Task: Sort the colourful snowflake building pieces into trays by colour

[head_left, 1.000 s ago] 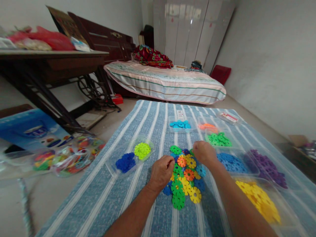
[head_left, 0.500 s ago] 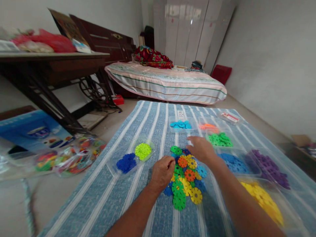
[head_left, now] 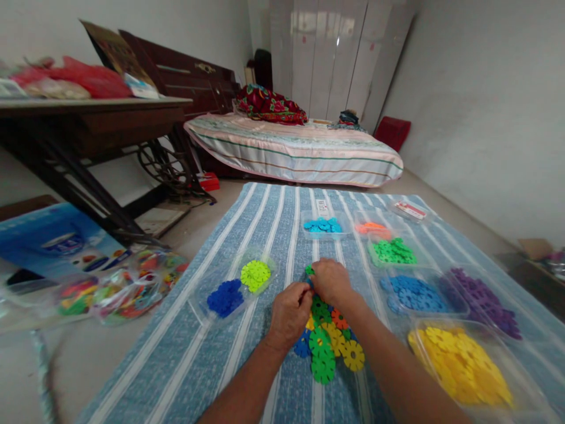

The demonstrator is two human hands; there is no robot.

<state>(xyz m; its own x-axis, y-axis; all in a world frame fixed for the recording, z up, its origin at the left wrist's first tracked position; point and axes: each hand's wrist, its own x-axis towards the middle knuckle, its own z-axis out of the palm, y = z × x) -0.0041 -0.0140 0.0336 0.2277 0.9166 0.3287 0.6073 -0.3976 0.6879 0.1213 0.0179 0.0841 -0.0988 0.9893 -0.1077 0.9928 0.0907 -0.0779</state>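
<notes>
Below my hands, a cluster of notched plastic flower discs [head_left: 324, 341] in green, yellow, orange and blue lies on the striped cloth, its pieces overlapping. My left hand [head_left: 289, 312] is closed at the cluster's left edge, pinching it between thumb and fingers. My right hand [head_left: 331, 282] is closed over the far end, its fingertips meeting those of the left. Between the fingertips shows a sliver of a blue disc [head_left: 309, 282], mostly hidden, with a green disc [head_left: 308, 270] just beyond it. The right hand and forearm cover part of the cluster.
Clear trays hold sorted discs: dark blue [head_left: 225, 297] and lime [head_left: 255, 275] at left; light blue [head_left: 323, 225], orange [head_left: 373, 229], green [head_left: 394, 251], mid-blue [head_left: 414, 293], purple [head_left: 483, 300] and yellow [head_left: 461, 365] beyond and right. A clear box [head_left: 410, 211] sits at the far right.
My right hand has come back toward me and to the left, from beyond the cluster to meet my left hand. Its fingers, stretched before, are now closed. The view has shifted slightly.
</notes>
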